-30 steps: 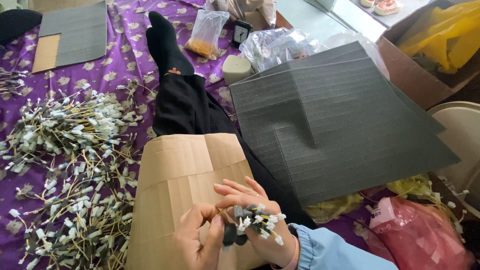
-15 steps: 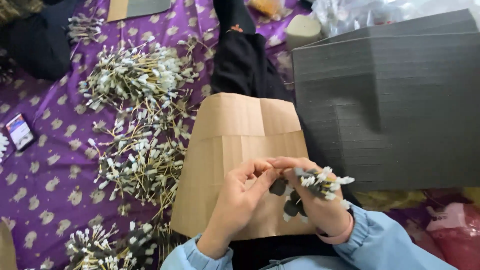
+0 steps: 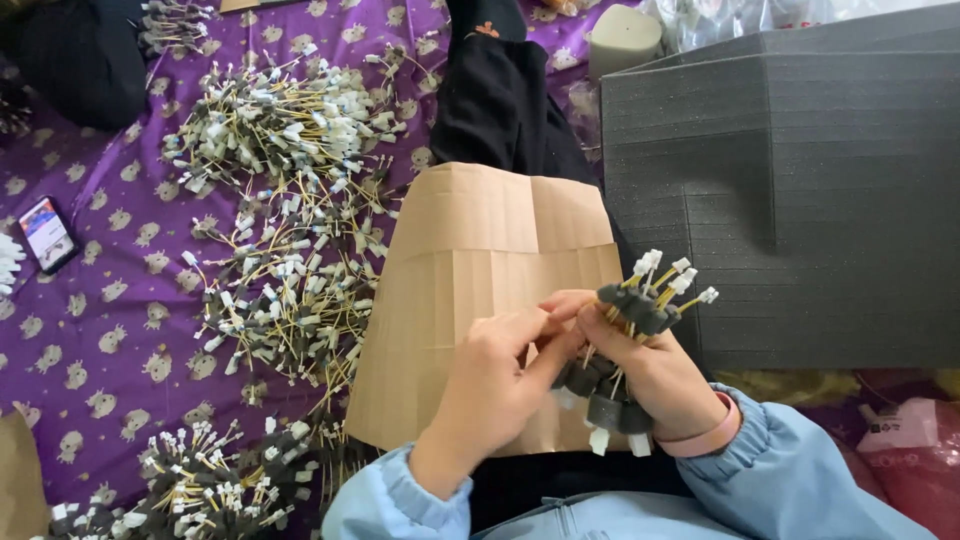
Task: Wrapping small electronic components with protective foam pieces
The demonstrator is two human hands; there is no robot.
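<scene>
Bundle (image 3: 640,310) raised slightly; right hand (image 3: 640,375) grip clamps it, left hand (image 3: 500,375) pinching wires.

Purple cloth (image 3: 110,330) with pale prints, tan cardboard (image 3: 480,260), dark grey foam (image 3: 800,200), light blue sleeves (image 3: 800,480).

1. Right hand (image 3: 640,375): palm side hidden; how many wire pieces in the bundle (image 3: 630,345) it grips cannot be counted.
2. Left hand (image 3: 495,385): fingertips lost behind the bundle; contact point unclear.
3. Foam block stack (image 3: 800,200): cut by the right and far edges.
4. Near-left pile of wire pieces (image 3: 200,490): cut by the near edge.
5. Phone (image 3: 47,233): screen too small to read.
6. Pink bag (image 3: 915,450): cut off at the right edge.
7. Cardboard sheet (image 3: 480,270): near end hidden under the hands.
</scene>
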